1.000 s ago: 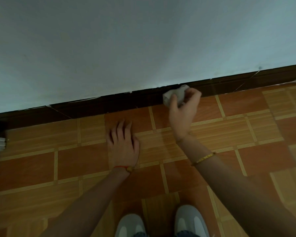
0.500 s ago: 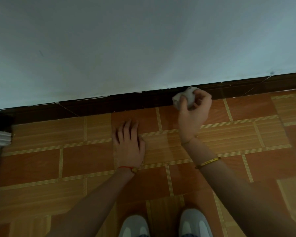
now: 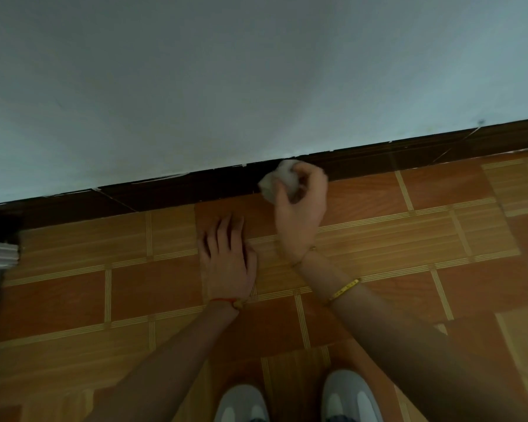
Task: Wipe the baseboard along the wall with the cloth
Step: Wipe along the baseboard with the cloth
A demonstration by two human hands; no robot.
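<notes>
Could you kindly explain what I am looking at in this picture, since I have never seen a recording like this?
There is no machine here: a person wears a camera on the head, looking down at their own arms. The right hand grips a crumpled white cloth against the dark baseboard under the pale wall. The left hand rests flat on the tiled floor, fingers straight, as if for support. The grey shoes at the bottom edge are the person's own.

Pale wall (image 3: 226,86), orange tile floor (image 3: 409,239), dim light.
</notes>
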